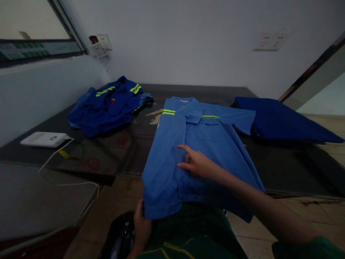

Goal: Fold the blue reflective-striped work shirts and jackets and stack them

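A light blue work shirt (169, 144) with yellow-green reflective strips lies spread over the dark table, its collar away from me. Its left side is folded inward, while the right sleeve stretches out. The lower hem hangs past the table edge over my lap. My left hand (142, 223) grips the hem's lower left corner; part of its fingers is hidden by the cloth. Above the shirt front, near the button line, is my right hand (195, 162). Its index finger and thumb are apart, and nothing shows between them.
A heap of dark blue work clothes (110, 108) sits at the table's left. Folded dark blue fabric (280, 120) lies at the right, near the sleeve. A white power bank (44, 139) with a white cable (68, 184) rests on the left edge. A wall stands behind the dark table (285, 169).
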